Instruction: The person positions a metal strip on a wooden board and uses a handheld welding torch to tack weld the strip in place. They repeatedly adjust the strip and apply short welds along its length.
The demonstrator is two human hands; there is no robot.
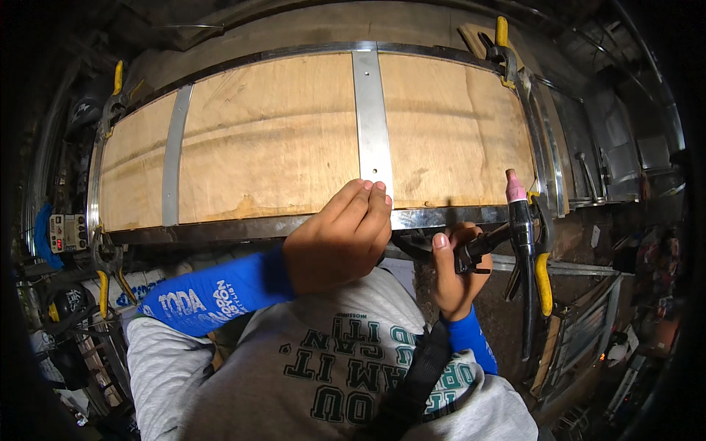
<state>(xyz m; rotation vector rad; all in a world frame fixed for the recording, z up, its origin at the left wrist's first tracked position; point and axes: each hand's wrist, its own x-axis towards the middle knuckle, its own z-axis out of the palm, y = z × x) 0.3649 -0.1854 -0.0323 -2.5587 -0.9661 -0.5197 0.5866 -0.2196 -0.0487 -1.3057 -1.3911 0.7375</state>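
Note:
My left hand (pixel 342 228) lies over the near end of a grey metal strip (pixel 371 110), fingers stretched out side by side and fingertips resting on it; its thumb is hidden. The strip crosses a plywood panel (pixel 272 132) set in a shiny metal frame (pixel 448 217). A hole shows in the strip just past my fingertips. Right of it, below the frame's near edge, my right hand (pixel 454 275) is closed around the handle of a welding torch (pixel 521 235). The torch has a black body and a pink nozzle pointing away from me.
A second strip (pixel 176 158) crosses the panel's left part. Yellow-handled clamps grip the frame's corners: far right (pixel 502 55), near right (pixel 543 283), far left (pixel 118 81) and near left (pixel 104 290). A control box (pixel 68 234) stands at left. A metal rack (pixel 588 331) lies lower right.

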